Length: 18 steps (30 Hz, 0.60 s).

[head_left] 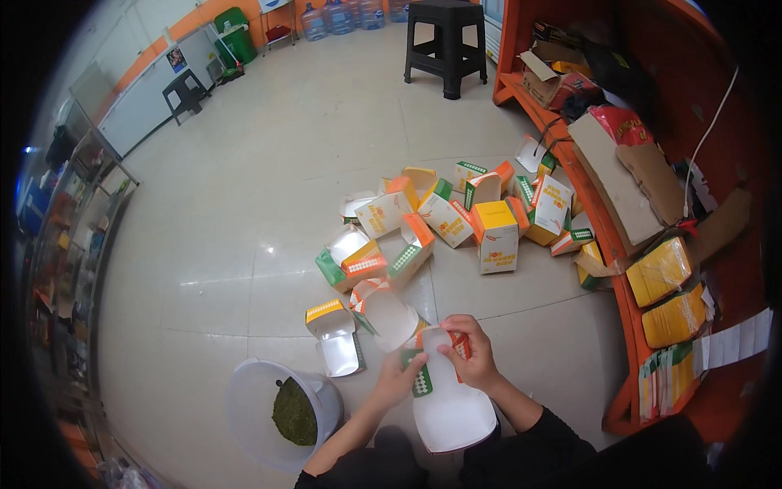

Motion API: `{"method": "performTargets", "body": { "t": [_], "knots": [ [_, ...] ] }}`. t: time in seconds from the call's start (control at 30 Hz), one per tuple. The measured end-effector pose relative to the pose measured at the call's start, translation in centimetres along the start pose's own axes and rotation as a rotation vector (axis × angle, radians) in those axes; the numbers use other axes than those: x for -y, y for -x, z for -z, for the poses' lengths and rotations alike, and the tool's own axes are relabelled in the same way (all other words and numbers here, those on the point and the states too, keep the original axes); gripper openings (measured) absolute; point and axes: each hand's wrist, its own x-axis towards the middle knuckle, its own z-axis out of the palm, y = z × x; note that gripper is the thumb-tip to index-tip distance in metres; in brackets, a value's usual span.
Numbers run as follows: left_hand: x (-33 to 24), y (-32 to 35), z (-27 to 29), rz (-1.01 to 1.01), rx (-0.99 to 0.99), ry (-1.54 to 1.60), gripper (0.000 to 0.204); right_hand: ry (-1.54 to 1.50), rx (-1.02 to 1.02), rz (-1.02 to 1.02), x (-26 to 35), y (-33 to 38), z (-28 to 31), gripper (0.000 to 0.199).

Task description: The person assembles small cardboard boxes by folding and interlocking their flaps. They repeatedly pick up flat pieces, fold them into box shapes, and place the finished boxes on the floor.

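Observation:
A cardboard takeaway food box (456, 417) is between my two hands, its white inside facing up and its wide flap lying toward me. My left hand (396, 381) grips the green side panel, thumb on the inner face. My right hand (472, 352) pinches the orange side near the far end, with the thumb inside. The box looks partly folded. Just beyond my hands, a folded box (389, 318) with a white flap lies on the floor. Left of it sits an open box (334, 338) with a yellow edge and a white inside.
A heap of folded boxes (498, 236) covers the floor ahead. At lower left stands a whitish bucket (244, 399) with green matter (294, 412) inside. An orange shelf (599, 244) on the right holds wrapped yellow bundles (660, 273). Farther off is a black stool (446, 45).

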Motion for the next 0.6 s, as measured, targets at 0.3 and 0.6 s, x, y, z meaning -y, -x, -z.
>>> {"method": "performTargets", "body": {
  "t": [0.3,0.6],
  "knots": [
    [0.4,-1.0,1.4,-0.022,0.196,-0.012,0.042,-0.525,0.171,-0.314,-2.7,0.2,1.8,0.029],
    [1.0,-2.8,-0.4,-0.151,0.202,-0.208,0.051,0.998,-0.341,-0.416,-11.5,-17.1,11.3,0.103]
  ]
}}
